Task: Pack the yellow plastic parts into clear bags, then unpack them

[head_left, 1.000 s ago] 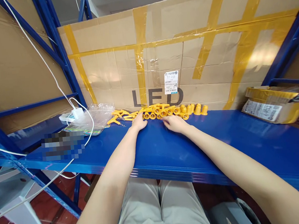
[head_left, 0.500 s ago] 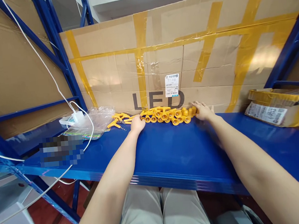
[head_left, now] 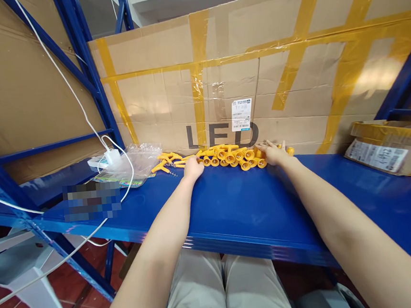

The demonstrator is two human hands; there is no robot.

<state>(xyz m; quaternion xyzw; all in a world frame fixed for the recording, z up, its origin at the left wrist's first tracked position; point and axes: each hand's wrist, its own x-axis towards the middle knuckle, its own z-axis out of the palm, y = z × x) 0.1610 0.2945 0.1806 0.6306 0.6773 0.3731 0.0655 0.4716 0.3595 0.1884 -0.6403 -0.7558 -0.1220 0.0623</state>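
Observation:
Yellow plastic corkscrews (head_left: 160,166) with T-shaped handles and metal spirals lie loose at the left end of a row. To their right, several yellow bell-shaped pieces (head_left: 231,158) are piled against the cardboard, their round mouths facing me. My left hand (head_left: 193,169) is closed at the left side of the pile, touching it; what its fingers hold, if anything, is hidden. At the right end, my right hand (head_left: 274,153) rests with fingers spread against the pile. A few yellow bits show just beyond its knuckles.
The blue shelf (head_left: 246,203) carries everything. Behind stands a large taped cardboard sheet (head_left: 161,105) marked LED. A power strip (head_left: 110,157) with white cable and clear plastic bags (head_left: 148,156) lie at left. A small taped carton (head_left: 388,150) sits at right.
My right hand has shifted slightly left over the right end of the pile, so yellow pieces now show on its far right side. My left hand stays in place. The view has tilted slightly.

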